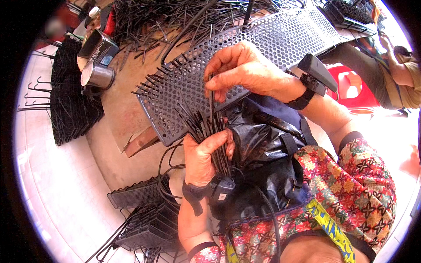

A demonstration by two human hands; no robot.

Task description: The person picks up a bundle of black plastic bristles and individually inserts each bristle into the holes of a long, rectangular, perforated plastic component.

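My left hand (201, 158) is closed around a bundle of thin dark rods (203, 126), their ends fanning out above the thumb. Just above it, my right hand (245, 72) pinches a single dark rod (212, 101) between thumb and fingers. That rod stands nearly upright, its lower end over the bundle; whether it touches the others I cannot tell. Beyond both hands lies a long black perforated metal panel (169, 111), with a row of short rods (154, 82) sticking out along its left end. Shiny black sheeting (258, 140) covers my lap.
A large heap of loose rods (149, 19) covers the far side of the wooden table (123, 101). At left stand a metal cup (97, 75), a box (97, 47) and stacked black racks (70, 101). More racks (144, 225) sit lower left. Another person (394, 72) is at right, near a red stool (351, 87).
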